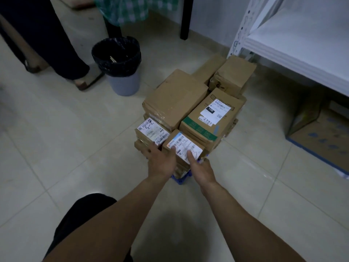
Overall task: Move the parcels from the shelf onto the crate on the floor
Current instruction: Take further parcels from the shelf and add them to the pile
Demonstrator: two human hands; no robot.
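While bent over the crate, holding a small parcel at its near corner. Pinching with right hand, thumb on top; pressing left hand, fingers spread, alongside.

Lined bin beside a bystander's sandalled foot.
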